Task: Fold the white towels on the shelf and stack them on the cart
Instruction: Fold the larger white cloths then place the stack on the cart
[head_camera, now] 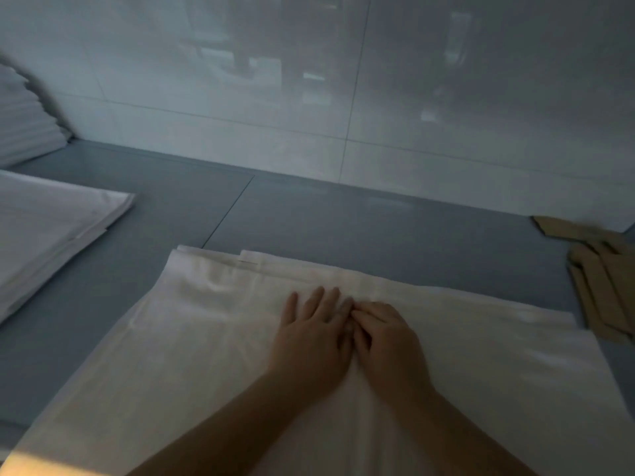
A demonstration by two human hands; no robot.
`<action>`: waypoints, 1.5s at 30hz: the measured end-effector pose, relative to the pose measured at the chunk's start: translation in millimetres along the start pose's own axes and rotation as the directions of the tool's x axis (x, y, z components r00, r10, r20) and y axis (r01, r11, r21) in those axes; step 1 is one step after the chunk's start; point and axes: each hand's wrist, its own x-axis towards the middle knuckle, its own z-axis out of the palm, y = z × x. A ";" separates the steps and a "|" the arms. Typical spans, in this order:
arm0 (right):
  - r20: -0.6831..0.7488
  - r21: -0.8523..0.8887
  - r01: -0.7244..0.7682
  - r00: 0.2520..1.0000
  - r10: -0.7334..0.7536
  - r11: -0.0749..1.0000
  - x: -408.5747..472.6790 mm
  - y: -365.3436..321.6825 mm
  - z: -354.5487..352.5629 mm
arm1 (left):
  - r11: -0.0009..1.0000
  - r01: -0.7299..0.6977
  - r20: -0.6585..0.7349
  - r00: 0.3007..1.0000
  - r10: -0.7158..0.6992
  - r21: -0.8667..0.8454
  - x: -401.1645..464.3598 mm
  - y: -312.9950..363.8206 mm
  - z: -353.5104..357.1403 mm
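Note:
A white towel lies spread flat on the grey shelf surface, its far edge folded in layers. My left hand lies flat on the towel's middle with its fingers straight. Beside it and touching it, my right hand rests on the same towel with its fingers bent, fingertips against the cloth. Whether they pinch the fabric is not clear. The cart is out of view.
A folded white towel lies at the left. Behind it stands a stack of folded white linen in the far left corner. Brown cardboard pieces lie at the right edge. A glossy tiled wall closes the back.

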 end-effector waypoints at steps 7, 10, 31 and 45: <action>0.116 -0.048 -0.035 0.992 0.041 0.998 1.0 1.1 3.3 | 0.992 -0.031 0.107 0.994 0.017 0.126 8.7 -61.8 -5.1; 0.152 -0.084 -0.041 0.987 0.054 0.996 2.4 -0.9 4.1 | 0.981 0.066 0.079 0.994 -0.081 0.182 12.3 -94.2 -21.6; 0.351 -0.376 -0.082 0.909 0.223 0.923 8.9 -97.6 65.2 | 0.964 0.251 0.080 0.963 -0.258 0.086 -25.7 -184.0 -29.5; 0.374 -0.350 0.003 0.917 0.137 0.937 23.9 -53.9 42.6 | 0.967 0.254 -0.002 0.967 -0.254 -0.011 -20.6 -107.5 -17.6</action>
